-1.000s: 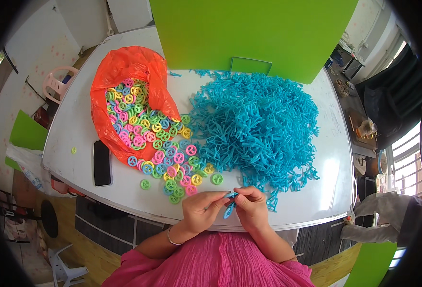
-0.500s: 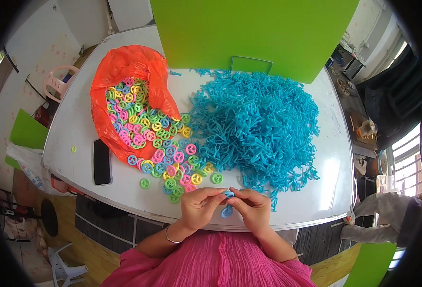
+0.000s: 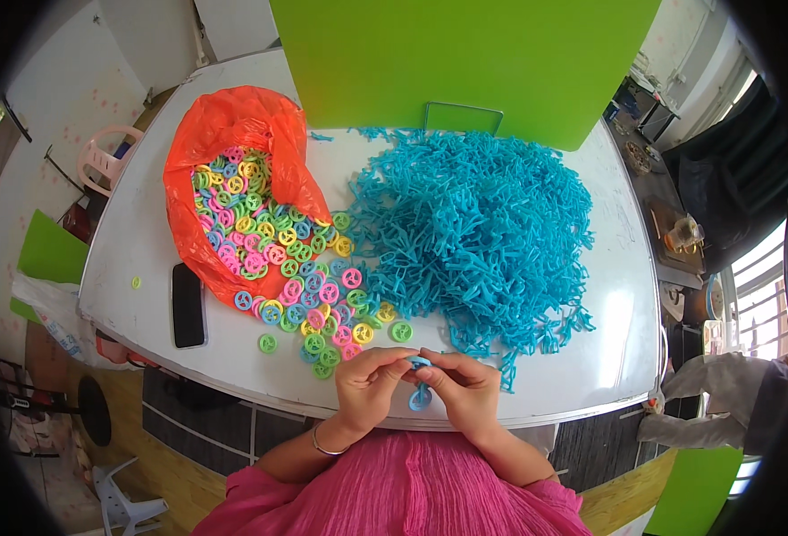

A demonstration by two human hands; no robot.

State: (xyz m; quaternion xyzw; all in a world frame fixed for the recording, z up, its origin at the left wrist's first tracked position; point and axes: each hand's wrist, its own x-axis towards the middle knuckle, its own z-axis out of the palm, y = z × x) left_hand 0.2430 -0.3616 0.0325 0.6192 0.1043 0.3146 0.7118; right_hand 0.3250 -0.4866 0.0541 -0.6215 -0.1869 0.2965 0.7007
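Near the table's front edge, my left hand and my right hand meet over a small blue plastic wheel. Thumbs and forefingers of both pinch it from either side. A second blue wheel hangs just below, between the hands, seemingly joined by a blue plastic piece that my fingers partly cover. Left of my hands lie loose spoked wheels in pink, yellow, green and blue, spilling from a red plastic bag. A large heap of blue forked plastic pieces covers the table beyond my right hand.
A black phone lies left of the bag on the white table. One green wheel sits apart by the left edge. A green panel stands along the far side, with a thin metal frame against it.
The lower blue wheel has turned to show more of its spoked face. Both hands keep their pinch on the upper wheel; the whole view has shifted slightly.
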